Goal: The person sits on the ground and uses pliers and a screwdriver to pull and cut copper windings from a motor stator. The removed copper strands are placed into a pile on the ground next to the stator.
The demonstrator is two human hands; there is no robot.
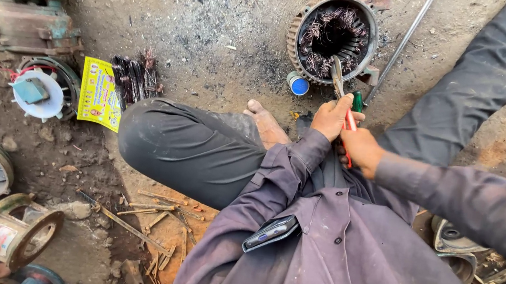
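Note:
I sit on the dirt floor with one knee bent. My left hand [332,115] and my right hand [359,148] are both closed around the red and green handles of a pair of pliers [344,99]. The plier jaws reach into a round motor stator housing [332,38], touching the burnt copper windings [335,34] inside it. My bare foot [265,124] rests on the ground just left of my hands. A phone [271,232] pokes out of my shirt pocket.
A small blue-capped can [298,84] stands by the housing, and a metal rod [402,44] lies to its right. Cut wire bundles [137,78], a yellow paper [101,94] and motor parts [16,234] sit at left. Wood sticks [159,214] lie near my knee.

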